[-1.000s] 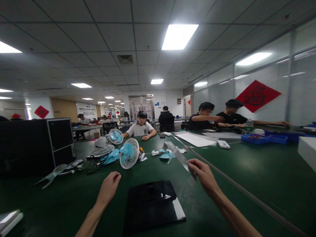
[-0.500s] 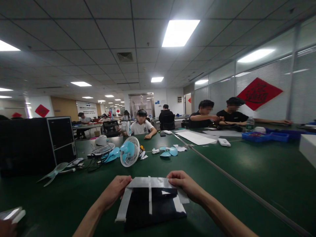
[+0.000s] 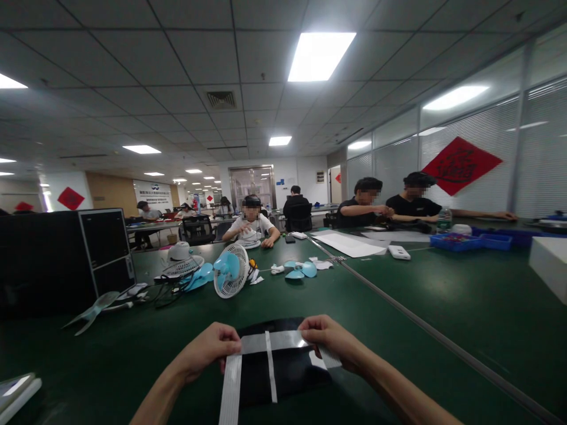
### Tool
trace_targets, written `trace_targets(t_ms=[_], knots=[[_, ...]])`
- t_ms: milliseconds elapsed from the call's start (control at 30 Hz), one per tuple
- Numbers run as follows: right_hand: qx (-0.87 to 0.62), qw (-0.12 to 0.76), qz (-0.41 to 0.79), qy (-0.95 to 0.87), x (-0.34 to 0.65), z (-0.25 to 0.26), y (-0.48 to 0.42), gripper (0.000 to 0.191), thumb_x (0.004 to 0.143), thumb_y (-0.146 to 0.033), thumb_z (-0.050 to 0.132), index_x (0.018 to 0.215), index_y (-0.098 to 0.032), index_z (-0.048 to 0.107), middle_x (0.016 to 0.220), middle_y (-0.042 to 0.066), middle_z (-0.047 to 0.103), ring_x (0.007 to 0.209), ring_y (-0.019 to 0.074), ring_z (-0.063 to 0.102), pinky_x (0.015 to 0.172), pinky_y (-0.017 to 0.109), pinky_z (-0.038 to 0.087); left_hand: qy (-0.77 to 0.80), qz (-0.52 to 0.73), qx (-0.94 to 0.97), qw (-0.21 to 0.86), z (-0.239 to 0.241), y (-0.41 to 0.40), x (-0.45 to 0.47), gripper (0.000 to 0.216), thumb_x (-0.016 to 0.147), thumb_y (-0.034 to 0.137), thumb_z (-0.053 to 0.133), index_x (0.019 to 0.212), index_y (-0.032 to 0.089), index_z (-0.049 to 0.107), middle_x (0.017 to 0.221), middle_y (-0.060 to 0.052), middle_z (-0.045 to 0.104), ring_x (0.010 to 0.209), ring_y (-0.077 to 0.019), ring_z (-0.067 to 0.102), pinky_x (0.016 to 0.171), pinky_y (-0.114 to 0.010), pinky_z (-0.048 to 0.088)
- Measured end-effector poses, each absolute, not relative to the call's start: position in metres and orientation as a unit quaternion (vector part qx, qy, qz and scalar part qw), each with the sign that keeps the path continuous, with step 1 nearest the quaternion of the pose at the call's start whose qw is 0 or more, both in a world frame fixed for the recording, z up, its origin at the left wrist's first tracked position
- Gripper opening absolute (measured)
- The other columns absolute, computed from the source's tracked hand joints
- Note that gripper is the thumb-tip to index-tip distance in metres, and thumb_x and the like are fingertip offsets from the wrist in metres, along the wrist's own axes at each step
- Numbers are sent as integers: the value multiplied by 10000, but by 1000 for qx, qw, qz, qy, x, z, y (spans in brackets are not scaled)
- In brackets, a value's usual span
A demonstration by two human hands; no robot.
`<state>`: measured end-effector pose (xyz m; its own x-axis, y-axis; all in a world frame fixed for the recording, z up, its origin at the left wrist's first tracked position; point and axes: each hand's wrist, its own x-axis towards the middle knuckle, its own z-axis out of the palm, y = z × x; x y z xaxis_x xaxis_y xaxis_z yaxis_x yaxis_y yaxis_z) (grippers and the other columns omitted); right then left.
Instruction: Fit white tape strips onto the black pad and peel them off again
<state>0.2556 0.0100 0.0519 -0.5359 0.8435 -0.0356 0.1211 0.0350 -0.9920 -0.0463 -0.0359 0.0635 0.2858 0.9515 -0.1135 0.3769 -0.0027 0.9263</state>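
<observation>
Shifted nearer since the earlier frame, grey strip [image 3: 287,340] is pinched by left hand [image 3: 207,352] and right hand [image 3: 331,339] over the black panel [image 3: 296,376], apparently being spread flat; next, an even grip is needed.

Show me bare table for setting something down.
Bare green tabletop lies right of the metal strip, nearer than the blue tray. A smaller patch separates the right hand from the loose blue blades. Crowded: between black case and white fan.
</observation>
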Motion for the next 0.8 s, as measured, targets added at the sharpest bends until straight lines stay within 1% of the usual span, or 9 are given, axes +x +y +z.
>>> trace_targets(t_ms=[167,333,467,667,800], knots=[[-426,247,490,-719,258,45,12,152,728,-182,598,834,-115,683,746,5,640,691,118,563,637,230,407,558,265,628,474,52,-31,-43,367,607,445,701,749,108,668,657,5,603,563,-100,514,521,-226,398],[-483,206,430,-734,257,42,11,130,697,-135,610,799,-122,688,761,13,667,735,146,603,666,242,440,582,224,625,470,49,-31,-39,332,570,402,715,715,108,656,619,7,603,537,-103,527,517,-235,411],[-487,200,415,-742,253,43,9,114,683,-106,606,768,-130,679,738,3,665,726,137,612,641,216,444,593,206,617,474,47,-31,-37,314,550,397,727,671,121,642,558,23,578,509,-101,527,511,-239,423],[-483,208,362,-769,253,37,11,147,708,-154,619,830,-119,692,796,34,688,734,154,623,628,234,450,607,192,617,462,33,-22,-42,317,551,406,725,658,126,619,522,7,596,495,-131,570,511,-265,446],[-475,209,337,-785,252,34,11,165,726,-192,629,864,-137,702,860,41,696,765,159,623,631,230,446,612,167,632,446,30,-20,-45,307,580,419,695,669,139,604,502,13,588,463,-125,553,460,-239,403]])
